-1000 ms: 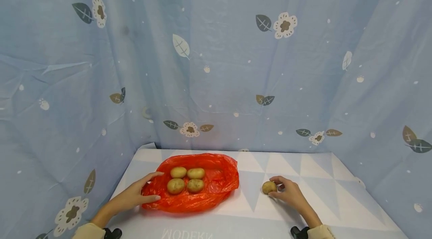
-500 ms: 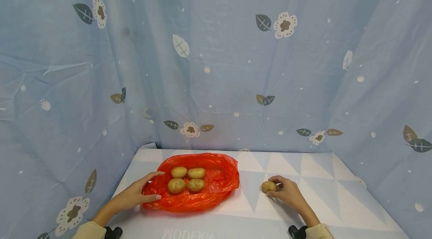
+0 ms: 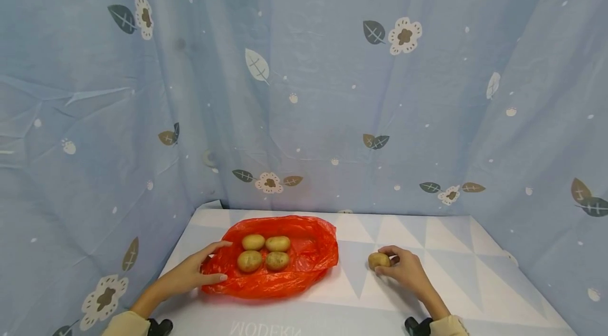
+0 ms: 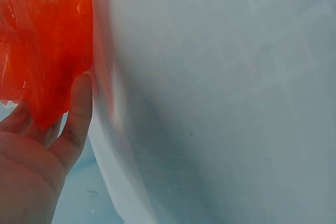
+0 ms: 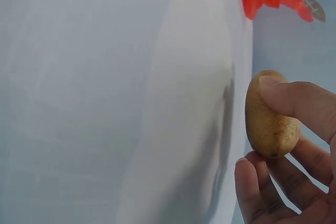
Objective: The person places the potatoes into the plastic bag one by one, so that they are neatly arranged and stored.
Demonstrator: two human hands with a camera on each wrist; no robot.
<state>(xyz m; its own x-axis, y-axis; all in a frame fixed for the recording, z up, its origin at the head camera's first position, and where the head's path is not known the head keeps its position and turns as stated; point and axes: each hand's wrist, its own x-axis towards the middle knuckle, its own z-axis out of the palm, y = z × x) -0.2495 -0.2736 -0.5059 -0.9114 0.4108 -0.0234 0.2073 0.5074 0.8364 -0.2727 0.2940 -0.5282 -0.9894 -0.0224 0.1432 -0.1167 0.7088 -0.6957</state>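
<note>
A red plastic bag (image 3: 311, 257) lies spread on the table with several potatoes (image 3: 249, 261) grouped inside its opening. At its left end my left hand (image 3: 187, 271) rests against the plastic, thumb and fingers wide apart. In the left wrist view the thumb (image 4: 80, 100) touches the bag's side (image 4: 50, 51), and the other fingers are partly hidden behind it. Right of the bag, my right hand (image 3: 406, 271) pinches a single potato (image 3: 378, 260). The right wrist view shows this potato (image 5: 266, 119) between thumb and fingertips, held just off the table or close to it.
A white and pale-blue patterned table (image 3: 437, 299) carries everything. Blue printed curtains (image 3: 313, 88) enclose the back and both sides. A dark strap (image 3: 418, 326) sits on the right wrist, and another strap (image 3: 160, 327) on the left wrist.
The view shifts very slightly. Both hands, the bag and the potatoes otherwise stay practically where they were, with the potato still pinched in the right hand.
</note>
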